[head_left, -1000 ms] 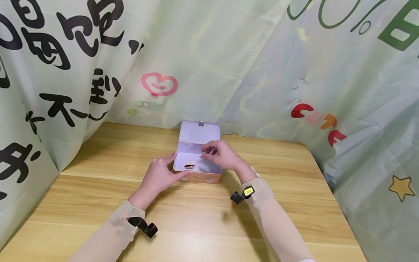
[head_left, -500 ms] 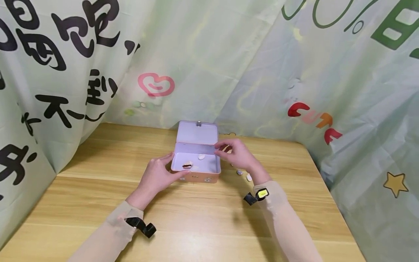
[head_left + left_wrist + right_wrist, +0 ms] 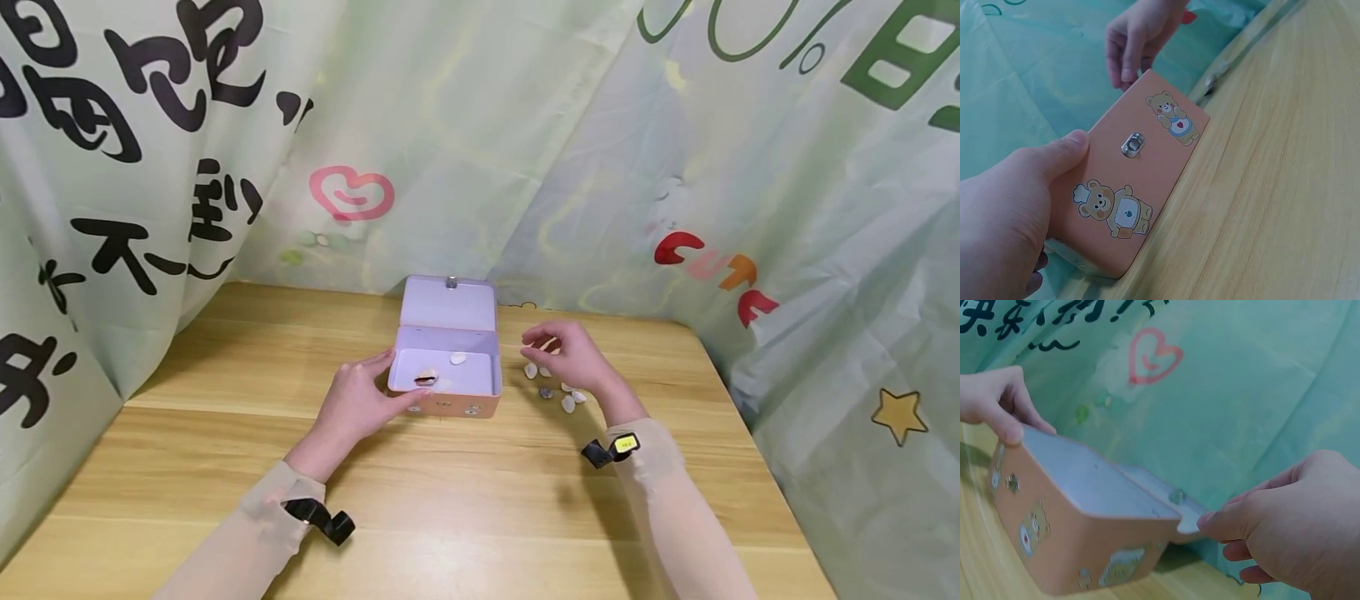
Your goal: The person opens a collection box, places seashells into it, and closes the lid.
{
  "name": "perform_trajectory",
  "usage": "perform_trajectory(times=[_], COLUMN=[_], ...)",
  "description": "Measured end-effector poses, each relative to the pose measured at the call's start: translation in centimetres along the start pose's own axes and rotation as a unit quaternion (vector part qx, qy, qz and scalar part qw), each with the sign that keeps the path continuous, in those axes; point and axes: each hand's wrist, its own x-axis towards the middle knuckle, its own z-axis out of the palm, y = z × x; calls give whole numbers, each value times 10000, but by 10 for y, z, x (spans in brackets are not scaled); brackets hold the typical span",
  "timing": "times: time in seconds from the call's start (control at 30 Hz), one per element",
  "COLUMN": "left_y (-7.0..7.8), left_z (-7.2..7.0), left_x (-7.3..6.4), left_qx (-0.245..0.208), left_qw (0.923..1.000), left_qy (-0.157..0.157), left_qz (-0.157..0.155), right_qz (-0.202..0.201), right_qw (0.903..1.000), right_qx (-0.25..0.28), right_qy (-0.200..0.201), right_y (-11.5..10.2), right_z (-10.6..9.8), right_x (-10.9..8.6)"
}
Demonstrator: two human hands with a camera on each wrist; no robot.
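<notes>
A: Where is the box, and which hand has it?

B: The coral-orange, rectangular tin box (image 3: 459,409) stands on the light wood-grained table (image 3: 450,500), close to the far edge. The left hand (image 3: 348,404) grips its near left corner, thumb by the front rim and fingers at the left side

A: Is its lid up?

B: Yes, the lilac-lined, hinged lid (image 3: 448,306) is tipped back on the far side, with a small silver catch (image 3: 452,282) along its upper edge

A: What lies inside?

B: A small, white, oval shell (image 3: 458,357) lies toward the back, and a cream-and-brown shell with a dark slit (image 3: 426,378) sits nearer the front left

A: And the right hand?

B: The right hand (image 3: 572,356) hangs in the air to the right of the box, apart from it, fingers bent, thumb and forefinger tips a narrow gap apart. Just beneath and beside it, small white shells (image 3: 568,404) and one dark grey shell (image 3: 545,392) are scattered on the table; the hand may cover more, I cannot tell

A: What decorates the front?

B: The left wrist view shows a cartoon bear in a chef's hat (image 3: 1124,212), another in a blue apron (image 3: 1175,119), and a silver clasp (image 3: 1133,145) between them
</notes>
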Motion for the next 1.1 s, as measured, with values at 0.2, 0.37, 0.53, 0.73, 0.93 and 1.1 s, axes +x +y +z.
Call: perform_trajectory(times=[0.2,0.37,0.53,0.73,0.93,1.1], left_y=[-1,0,1,1,1,2], left_z=[-1,-2,-2,-1,-1,-2], left_x=[-1,-1,-2,-2,-1,0], left_qx=[119,69,40,83,114,134], left_qw=[9999,10000,9999,9999,9999,9999], left_qy=[-21,-20,-58,-44,-25,42], left_qz=[-78,-70,-106,-125,-110,-16], right_qz=[245,404,562,712,601,469], right_qw=[9996,9991,9983,9966,9969,9971], right_qx=[-109,-16,72,224,126,-29], right_qy=[-59,-93,-143,-361,-486,-591], right_y=[17,32,44,54,58,58], right_z=[2,6,10,15,19,21], right_x=[-6,-10,-15,-18,-17,-16])
